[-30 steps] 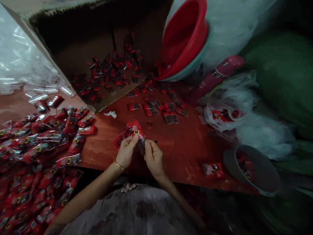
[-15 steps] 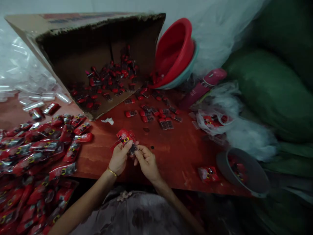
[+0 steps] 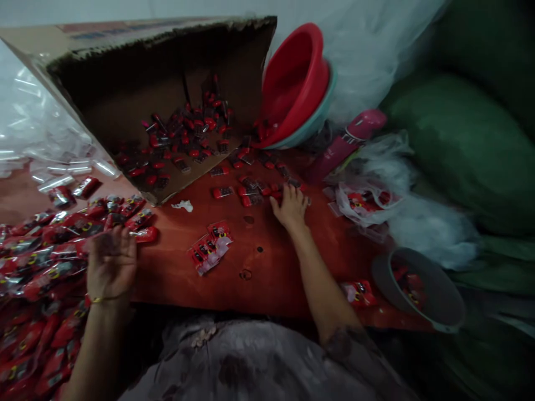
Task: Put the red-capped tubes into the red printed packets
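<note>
At far left, above and partly in front of the pile of red packets, the left hand, blurred, with palm up and fingers loosely extended, not closed on anything. Too unclear to tell of something thin lying in the palm, or only of packets seen behind. Further back, clear tubes near the side of the carton, with many small boxes with red ends inside.

In the middle, on the red table, a few flat red wrappers, overlapping, well apart from both hands. Behind, in front of the carton, loose small boxes. At the right edge of these, the right hand, palm down, fingers spread and a little bent, fingertips over or touching the boxes; impossible to tell of any firm hold.

More to the right, a pink bottle, a plastic bag, one more packet beside the forearm and near the grey bowl.

Compared with half a second ago: hands now far apart, instead of together at the middle around one packet; no packet between them now; wrappers uncovered, in the same place.
</note>
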